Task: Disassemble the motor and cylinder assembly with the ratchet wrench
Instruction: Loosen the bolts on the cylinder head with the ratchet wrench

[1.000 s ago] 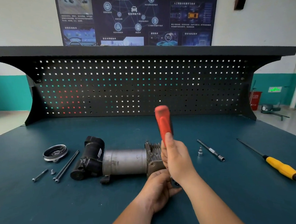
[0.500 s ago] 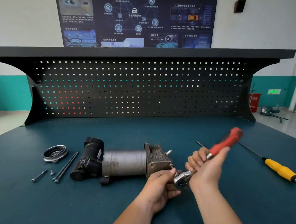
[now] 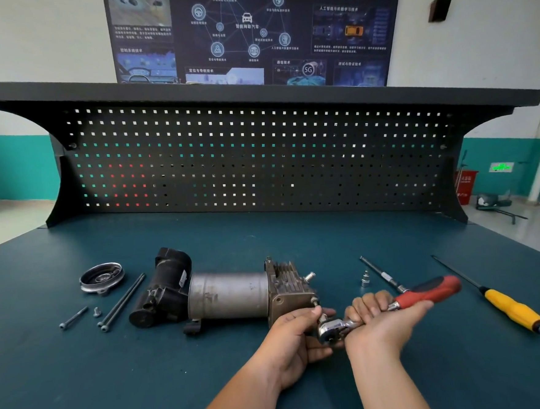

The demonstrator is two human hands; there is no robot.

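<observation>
Motor and cylinder assembly (image 3: 228, 295) lying on its side on the bench (image 3: 296, 240), just left of the left hand; a round cap (image 3: 102, 276) and loose bolts (image 3: 123, 300) rest farther left, well apart from both hands. Left hand (image 3: 291, 343), fingers curled, pinches the steel head of the ratchet wrench (image 3: 428, 292) at a bolt on the near corner of the finned block. Right hand (image 3: 379, 324), fingers wrapped round the wrench shank where the red grip begins, handle pointing away to its right. Beyond the right hand: a small socket (image 3: 365, 277) and an extension bar (image 3: 380, 273); farther right, a yellow-handled screwdriver (image 3: 509, 305). Assembly judged heavy and rigid; its smooth round can may roll under wrench load, so steady it by the squared block or black motor housing, not the thin fitting.
</observation>
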